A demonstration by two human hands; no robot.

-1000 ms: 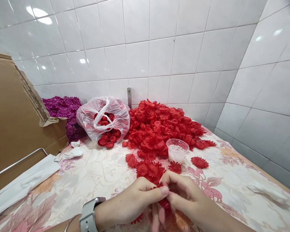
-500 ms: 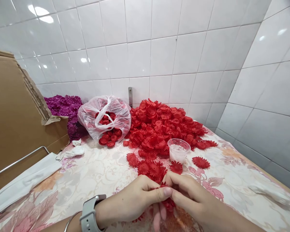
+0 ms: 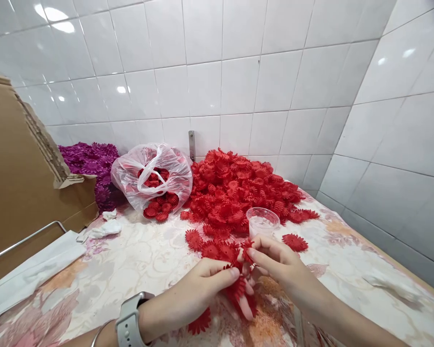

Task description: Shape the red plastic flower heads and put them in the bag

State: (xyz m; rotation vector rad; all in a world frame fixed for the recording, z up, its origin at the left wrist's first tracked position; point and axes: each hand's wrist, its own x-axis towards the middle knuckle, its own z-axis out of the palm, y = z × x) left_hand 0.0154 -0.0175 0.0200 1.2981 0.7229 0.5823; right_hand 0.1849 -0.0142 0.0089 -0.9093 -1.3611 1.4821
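Note:
My left hand (image 3: 211, 282), with a watch on its wrist, is closed around red fabric flower pieces (image 3: 237, 289), the thumb pressed on top and fingers beneath. Just to its right, my right hand (image 3: 275, 260) pinches a red flower piece (image 3: 248, 251) between thumb and fingertips. Behind the right hand stands a clear plastic cup (image 3: 263, 220) with whitish contents. Several loose red flowers (image 3: 219, 249) lie just beyond my fingers, in front of a large red heap (image 3: 235, 188). Another red flower (image 3: 199, 322) sits on the cloth below my left hand.
A clear plastic bag (image 3: 154, 180) of red flowers stands left of the heap, beside a purple flower pile (image 3: 94, 164). At the left are a cardboard box (image 3: 21, 159) and a white folded cloth (image 3: 36, 270). One flower (image 3: 295, 242) lies right of the cup. Tiled walls (image 3: 206, 91) bound the table.
My right hand has come away from the left, moving up and forward with a red flower piece in its fingertips. The left hand keeps its hold. The view has shifted slightly.

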